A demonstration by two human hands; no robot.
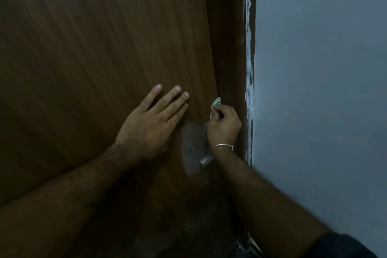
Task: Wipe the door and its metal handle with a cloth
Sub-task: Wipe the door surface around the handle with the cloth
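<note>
A brown wood-grain door (94,48) fills the left of the view. My left hand (150,123) lies flat on it, fingers spread, holding nothing. My right hand (224,123) is closed on a small pale green cloth (215,103) at the door's right edge; only a corner of the cloth shows above my fingers. Below that hand, a metal handle (206,160) sticks out from behind my wrist, mostly hidden. A whitish smeared patch (192,144) marks the door beside the handle. A thin metal bangle (222,146) circles my right wrist.
The dark brown door frame (230,48) stands just right of the door, its outer edge streaked with white paint (249,58). A pale blue-grey wall (324,90) fills the right side. The scene is dim.
</note>
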